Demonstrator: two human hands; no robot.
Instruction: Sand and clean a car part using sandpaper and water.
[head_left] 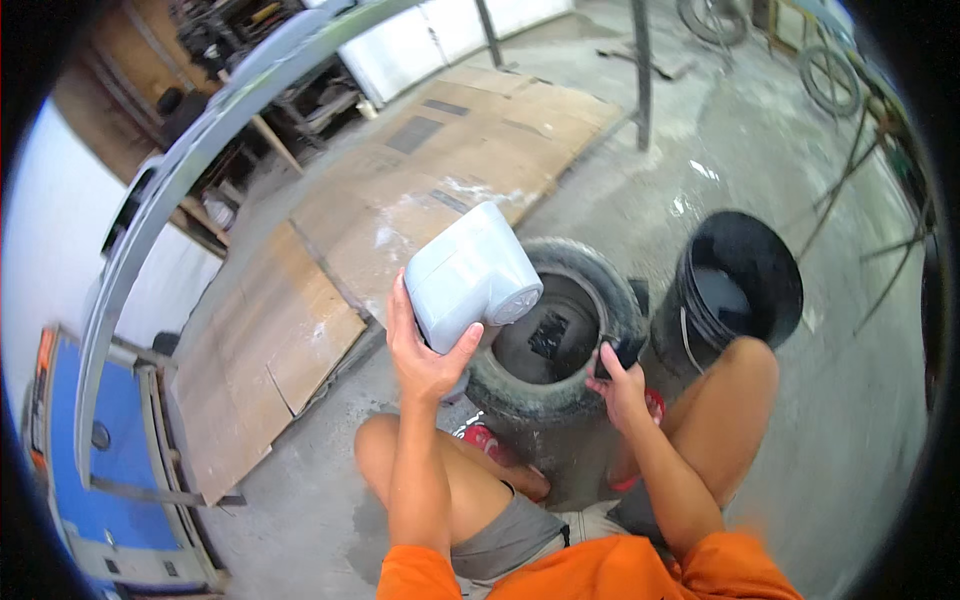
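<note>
My left hand [425, 362] grips a smooth, light grey-blue housing [468, 270] from below and raises it in front of me. The housing is boxy with rounded corners, and a round, ridged detail sits on its right end. To the right and lower down, my right hand [622, 385] is closed on a small black piece [626, 349], whose kind I cannot make out. Beneath both hands a worn tire [617, 290] lies flat on the wet floor, with a dark patch visible inside its ring.
A black bucket [785, 290] holding some liquid stands right of the tire. Flattened cardboard [390, 190] covers floor ahead and left. A grey metal frame [150, 230] arches over the left side, near a blue cabinet [100, 440]. Small wheels [830, 82] stand at far right.
</note>
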